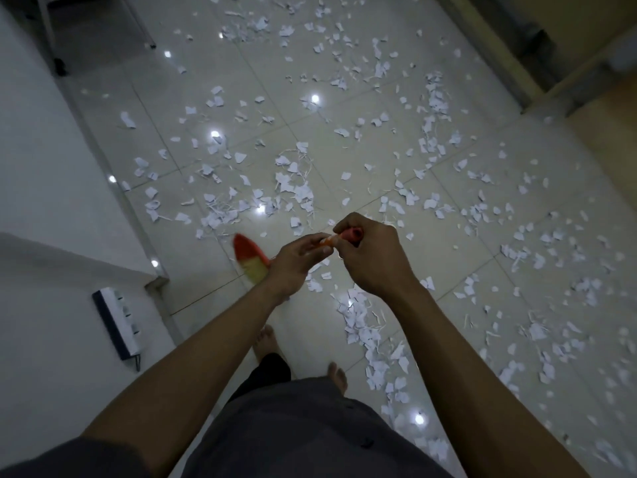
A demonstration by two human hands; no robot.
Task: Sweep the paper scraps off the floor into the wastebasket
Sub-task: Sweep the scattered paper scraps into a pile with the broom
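Note:
White paper scraps (pixel 296 188) lie scattered over most of the glossy tiled floor (pixel 344 139), with a denser strip (pixel 372 332) by my right foot. I hold a broom by its handle with both hands. My right hand (pixel 374 258) grips the red top end of the handle. My left hand (pixel 296 262) is closed on the handle just below it. The broom's red and yellow head (pixel 250 258) is blurred, low on the floor to the left of my left hand. No wastebasket is in view.
A white wall (pixel 51 167) runs along the left, with a power strip (pixel 117 322) on the white surface below it. Metal furniture legs (pixel 55 46) stand at the top left. A wooden doorway and threshold (pixel 537 63) are at the top right. My bare feet (pixel 265 339) stand on the tiles.

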